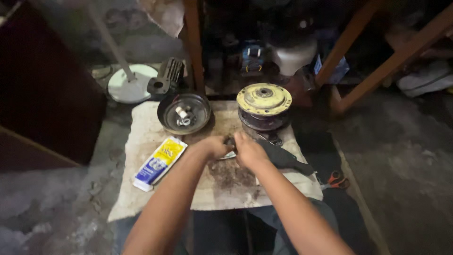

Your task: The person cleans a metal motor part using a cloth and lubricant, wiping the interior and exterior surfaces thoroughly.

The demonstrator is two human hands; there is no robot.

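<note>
My left hand [214, 147] and my right hand [249, 151] meet over the middle of a stained cloth [141, 189] spread on the floor. Both close around a small dark part [230, 141] between the fingers; what it is stays hidden. Just beyond my hands stands a round motor-like assembly [264, 106] with a pale yellow top. To its left sits a dark round dish [184, 112] holding small white and metal pieces. A blue, yellow and white tube [159, 163] lies on the cloth left of my left forearm.
A dark cloth strip [285, 158] lies right of my right hand. Red-handled scissors [336, 180] rest on the floor at the right. A white round base with a pole [128, 85] and a dark ribbed part [167, 75] sit behind. Orange wooden legs [396, 59] rise at the back.
</note>
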